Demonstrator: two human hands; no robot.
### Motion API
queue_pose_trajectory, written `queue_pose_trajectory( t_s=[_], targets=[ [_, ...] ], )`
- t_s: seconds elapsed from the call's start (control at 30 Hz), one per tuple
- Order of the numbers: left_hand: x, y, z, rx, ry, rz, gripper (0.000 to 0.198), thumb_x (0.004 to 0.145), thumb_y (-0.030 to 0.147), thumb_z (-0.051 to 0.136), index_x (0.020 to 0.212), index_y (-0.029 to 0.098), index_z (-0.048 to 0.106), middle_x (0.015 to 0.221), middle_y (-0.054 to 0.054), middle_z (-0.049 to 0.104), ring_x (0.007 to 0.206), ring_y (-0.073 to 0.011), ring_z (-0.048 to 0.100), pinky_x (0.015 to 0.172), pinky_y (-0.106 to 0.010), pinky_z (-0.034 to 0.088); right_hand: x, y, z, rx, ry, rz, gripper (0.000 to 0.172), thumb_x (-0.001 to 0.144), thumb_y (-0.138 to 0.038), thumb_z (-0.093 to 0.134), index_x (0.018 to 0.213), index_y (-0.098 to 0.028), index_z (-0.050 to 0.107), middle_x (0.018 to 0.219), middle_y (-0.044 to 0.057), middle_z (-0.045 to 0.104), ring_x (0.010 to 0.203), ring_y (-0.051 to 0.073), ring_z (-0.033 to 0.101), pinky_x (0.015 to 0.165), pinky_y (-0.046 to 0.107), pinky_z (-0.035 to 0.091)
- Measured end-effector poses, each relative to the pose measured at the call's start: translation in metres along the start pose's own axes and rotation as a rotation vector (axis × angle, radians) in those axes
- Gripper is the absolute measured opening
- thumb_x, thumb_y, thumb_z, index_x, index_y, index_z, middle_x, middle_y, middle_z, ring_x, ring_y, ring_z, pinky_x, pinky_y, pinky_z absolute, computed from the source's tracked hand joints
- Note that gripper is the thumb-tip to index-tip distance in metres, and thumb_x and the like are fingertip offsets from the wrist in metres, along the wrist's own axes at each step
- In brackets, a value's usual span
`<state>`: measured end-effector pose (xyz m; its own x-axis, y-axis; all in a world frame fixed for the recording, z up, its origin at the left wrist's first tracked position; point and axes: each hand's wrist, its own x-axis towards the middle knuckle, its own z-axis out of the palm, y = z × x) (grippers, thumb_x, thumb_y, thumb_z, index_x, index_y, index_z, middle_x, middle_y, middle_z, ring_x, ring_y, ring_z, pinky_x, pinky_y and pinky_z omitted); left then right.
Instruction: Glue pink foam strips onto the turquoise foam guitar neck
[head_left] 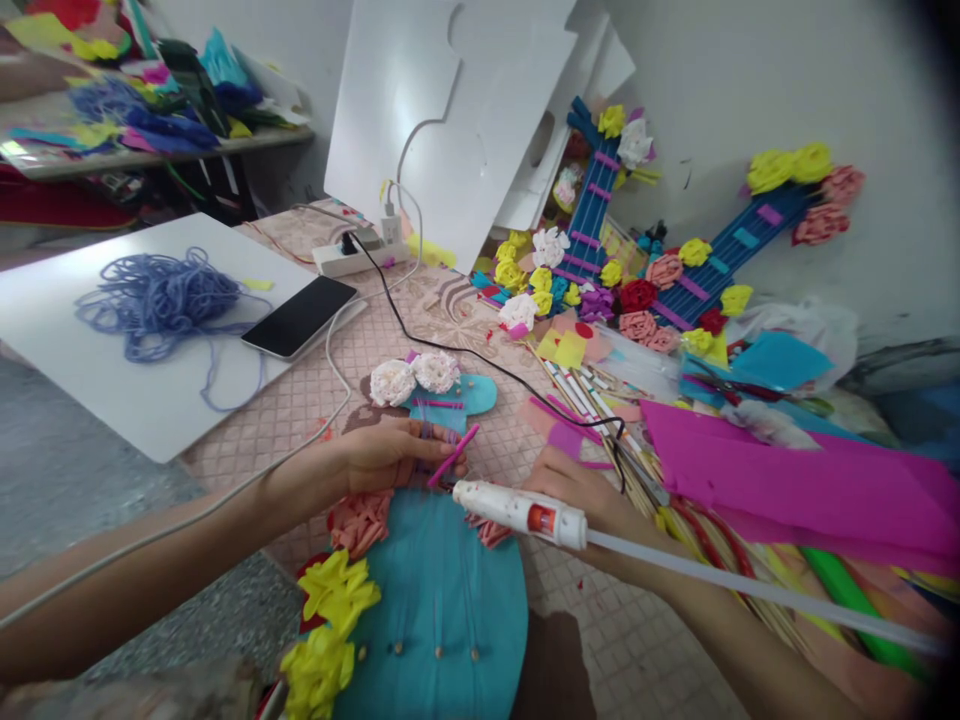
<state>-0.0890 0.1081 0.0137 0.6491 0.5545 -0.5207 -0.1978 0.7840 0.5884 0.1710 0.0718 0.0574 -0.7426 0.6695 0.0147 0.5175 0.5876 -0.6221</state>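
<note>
My left hand (405,455) pinches a short magenta stick (454,456) over the neck of a teal guitar-shaped craft (442,570). In my right hand (562,480) is a white glue gun (519,512), its nozzle close to the stick's lower end. A clear glue stick juts from the gun's back. Thin strings run down the teal body to small beads. White paper flowers (412,378) sit at the craft's head, with pink and yellow flowers (341,590) along its left side.
A white board (202,400) at left bears blue yarn (161,300) and a phone (300,317). Behind are a power strip (352,258) and two flowered blue guitar crafts (592,215). Magenta paper (817,490), sticks and scissors lie at right. A black cable (480,355) crosses the table.
</note>
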Motion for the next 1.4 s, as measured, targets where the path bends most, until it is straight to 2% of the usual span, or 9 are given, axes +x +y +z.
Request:
queue_pose_trajectory(
  t_s=[0.17,0.33,0.43,0.7,0.9,1.13,1.4],
  targets=[
    [-0.001,0.0,0.0,-0.012,0.01,0.002,0.017,0.071,0.016,0.075,0.083,0.011,0.064,0.08,-0.007,0.071,0.072,-0.0134,0.066,0.069,-0.023,0.05,0.001,0.002,0.002,-0.007,-0.029,0.005,0.028,0.094,-0.04,0.045,0.084,-0.017,0.056,0.082,0.003,0.049,0.071,0.014,0.05,0.06,0.026,0.036],
    [-0.001,0.0,0.001,-0.005,0.057,0.0,0.016,0.072,0.015,0.074,0.084,0.012,0.064,0.08,-0.007,0.07,0.071,-0.0139,0.066,0.065,-0.023,0.05,0.002,0.006,0.005,0.014,-0.062,-0.017,0.031,0.095,-0.043,0.041,0.088,-0.017,0.057,0.085,0.004,0.051,0.078,0.016,0.052,0.067,0.027,0.04],
    [-0.001,-0.001,0.0,0.013,0.07,0.001,0.015,0.073,0.015,0.073,0.084,0.011,0.064,0.08,-0.008,0.07,0.069,-0.0137,0.065,0.064,-0.022,0.05,0.002,0.004,0.005,-0.002,-0.06,0.003,0.033,0.095,-0.044,0.041,0.084,-0.018,0.057,0.083,0.003,0.05,0.075,0.015,0.052,0.064,0.026,0.039],
    [0.0,-0.001,0.001,-0.017,0.044,0.007,0.015,0.072,0.015,0.075,0.082,0.011,0.064,0.078,-0.006,0.07,0.07,-0.0134,0.065,0.067,-0.023,0.053,0.001,0.003,0.001,-0.031,0.0,0.011,0.028,0.095,-0.04,0.044,0.081,-0.017,0.054,0.08,0.002,0.047,0.071,0.014,0.05,0.06,0.025,0.037],
    [0.0,0.0,0.002,-0.027,0.082,-0.001,0.017,0.069,0.014,0.077,0.081,0.011,0.065,0.076,-0.004,0.069,0.069,-0.014,0.066,0.066,-0.025,0.055,0.002,0.001,-0.004,-0.041,0.035,0.012,0.031,0.096,-0.039,0.039,0.08,-0.017,0.054,0.08,0.003,0.048,0.069,0.015,0.05,0.057,0.026,0.037],
    [0.0,0.0,0.001,-0.033,0.082,-0.011,0.019,0.067,0.013,0.078,0.081,0.012,0.065,0.077,-0.003,0.069,0.072,-0.0145,0.067,0.072,-0.028,0.056,0.002,-0.001,-0.011,-0.103,0.063,0.057,0.021,0.093,-0.027,0.046,0.076,-0.018,0.053,0.076,0.003,0.049,0.068,0.015,0.051,0.057,0.026,0.038],
    [0.0,0.0,0.0,-0.003,0.026,-0.027,0.017,0.072,0.017,0.075,0.084,0.012,0.065,0.084,-0.008,0.072,0.081,-0.0166,0.068,0.075,-0.026,0.053,-0.001,0.005,-0.015,-0.101,0.06,0.105,0.02,0.093,-0.029,0.046,0.076,-0.019,0.048,0.078,0.002,0.049,0.069,0.016,0.052,0.059,0.027,0.038]
  ],
)
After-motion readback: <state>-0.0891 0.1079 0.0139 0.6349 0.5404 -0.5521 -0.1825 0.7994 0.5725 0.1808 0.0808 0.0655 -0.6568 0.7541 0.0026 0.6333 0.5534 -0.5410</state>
